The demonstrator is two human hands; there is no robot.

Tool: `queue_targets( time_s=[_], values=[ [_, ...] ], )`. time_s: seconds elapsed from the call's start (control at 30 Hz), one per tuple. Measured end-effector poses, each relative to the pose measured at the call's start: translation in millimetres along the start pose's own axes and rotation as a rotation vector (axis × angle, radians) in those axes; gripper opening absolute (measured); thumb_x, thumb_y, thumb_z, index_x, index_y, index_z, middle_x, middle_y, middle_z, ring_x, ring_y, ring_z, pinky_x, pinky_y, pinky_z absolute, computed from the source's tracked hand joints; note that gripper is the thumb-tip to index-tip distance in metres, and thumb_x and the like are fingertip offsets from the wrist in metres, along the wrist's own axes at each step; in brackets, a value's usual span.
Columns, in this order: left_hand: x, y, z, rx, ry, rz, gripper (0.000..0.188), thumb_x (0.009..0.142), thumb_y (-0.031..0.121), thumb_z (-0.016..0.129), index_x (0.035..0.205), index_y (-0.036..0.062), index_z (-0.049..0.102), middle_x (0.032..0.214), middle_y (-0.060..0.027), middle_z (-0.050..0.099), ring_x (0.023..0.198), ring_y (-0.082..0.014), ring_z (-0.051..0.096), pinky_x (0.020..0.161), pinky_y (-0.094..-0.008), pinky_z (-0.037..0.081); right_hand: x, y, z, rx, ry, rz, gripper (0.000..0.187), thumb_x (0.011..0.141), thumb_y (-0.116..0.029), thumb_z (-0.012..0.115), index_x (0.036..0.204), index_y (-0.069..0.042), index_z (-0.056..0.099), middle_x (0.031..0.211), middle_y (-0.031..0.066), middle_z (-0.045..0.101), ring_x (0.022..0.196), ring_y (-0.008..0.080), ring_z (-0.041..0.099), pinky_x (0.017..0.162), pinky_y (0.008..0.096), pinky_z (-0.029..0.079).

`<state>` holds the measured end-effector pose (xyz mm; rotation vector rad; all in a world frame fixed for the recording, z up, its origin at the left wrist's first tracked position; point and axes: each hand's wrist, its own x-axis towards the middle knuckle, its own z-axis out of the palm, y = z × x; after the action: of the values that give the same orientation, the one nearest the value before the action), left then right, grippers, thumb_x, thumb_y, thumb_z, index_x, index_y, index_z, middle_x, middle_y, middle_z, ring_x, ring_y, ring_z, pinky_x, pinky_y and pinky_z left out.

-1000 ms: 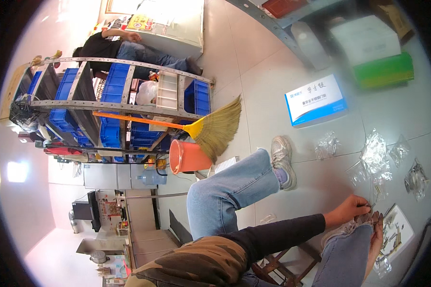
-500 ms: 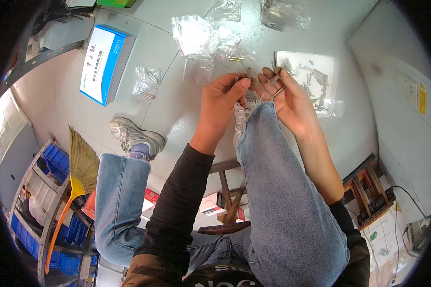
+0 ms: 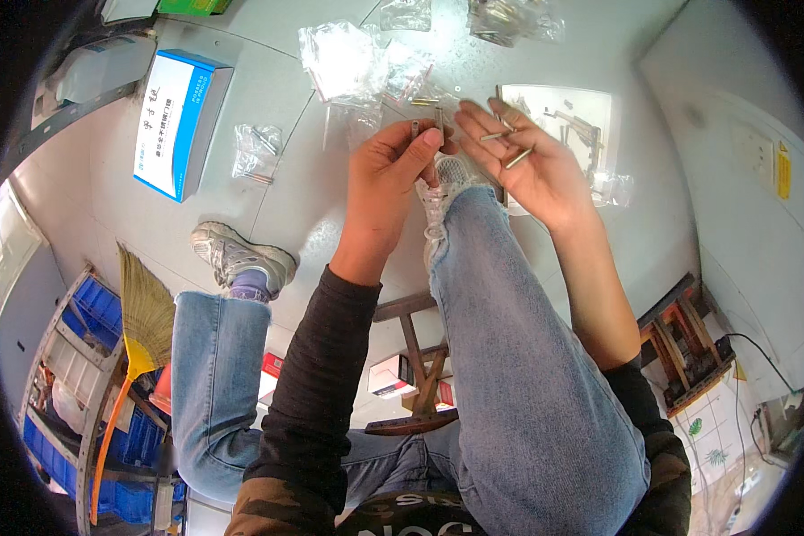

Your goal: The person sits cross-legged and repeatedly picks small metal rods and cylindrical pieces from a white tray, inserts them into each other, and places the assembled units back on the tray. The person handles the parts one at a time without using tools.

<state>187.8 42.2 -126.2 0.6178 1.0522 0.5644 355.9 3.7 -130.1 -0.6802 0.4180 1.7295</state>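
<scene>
My left hand is closed in a pinch, thumb against fingers, on slim metal pins that poke up past the fingertips. Just to its right, my right hand is turned palm up with the fingers spread loosely. Several short metal pins lie across its palm and fingers, held there without a tight grip. Both hands are above my right knee and shoe, their fingertips close together. Behind the right hand, a white tray contains many small metal parts.
Clear plastic bags of hardware lie on the grey floor ahead, with another bag beyond. A small bag of pins sits near a blue-and-white box. At left are a broom and a rack with blue bins.
My right hand has opened out, so the pins on its palm show more plainly. Both hands have shifted slightly left in the picture, as has the whole scene. The left hand keeps its pinch.
</scene>
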Motion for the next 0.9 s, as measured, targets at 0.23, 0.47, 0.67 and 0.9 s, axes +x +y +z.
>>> queue_targets(
  time_s=[0.23, 0.47, 0.67, 0.9],
  values=[
    [-0.5, 0.7, 4.1, 0.181, -0.009, 0.015, 0.018, 0.082, 0.012, 0.057, 0.094, -0.0026, 0.057, 0.080, -0.0064, 0.062, 0.059, -0.0059, 0.046, 0.055, -0.0192, 0.040, -17.0, -6.8, -3.0, -0.474, 0.117, -0.065, 0.032, 0.089, -0.011, 0.041, 0.112, 0.011, 0.038, 0.111, 0.0275, 0.048, 0.098, 0.0237, 0.052, 0.082, 0.0307, 0.047],
    [-4.1, 1.7, 10.2, 0.295, -0.046, 0.076, 0.016, 0.077, 0.007, 0.062, 0.091, -0.0006, 0.059, 0.077, -0.0037, 0.061, 0.063, -0.0058, 0.050, 0.053, -0.0184, 0.040, -25.7, 5.0, 16.8, -0.743, 0.190, -0.353, 0.023, 0.085, -0.019, 0.055, 0.089, 0.003, 0.062, 0.079, 0.0073, 0.061, 0.050, 0.0045, 0.034, 0.044, 0.0177, 0.028],
    [-6.5, 5.4, 16.8, 0.275, -0.050, 0.107, 0.013, 0.074, 0.004, 0.064, 0.086, -0.0003, 0.061, 0.073, -0.0012, 0.058, 0.063, -0.0049, 0.048, 0.056, -0.0178, 0.040, -34.5, 3.9, 30.8, -0.934, 0.173, -0.373, 0.029, 0.085, -0.017, 0.054, 0.095, 0.010, 0.057, 0.074, 0.0046, 0.050, 0.057, 0.0058, 0.035, 0.050, 0.0185, 0.028],
    [-8.9, 9.0, 15.2, 0.423, -0.070, 0.181, 0.014, 0.074, 0.004, 0.064, 0.087, -0.0003, 0.061, 0.076, -0.0040, 0.060, 0.069, -0.0073, 0.054, 0.063, -0.0199, 0.044, -35.7, 4.4, 34.9, -1.240, 0.202, -0.460, 0.023, 0.083, -0.018, 0.056, 0.090, 0.003, 0.062, 0.071, 0.0023, 0.053, 0.057, 0.0056, 0.038, 0.051, 0.0180, 0.030]
  ],
)
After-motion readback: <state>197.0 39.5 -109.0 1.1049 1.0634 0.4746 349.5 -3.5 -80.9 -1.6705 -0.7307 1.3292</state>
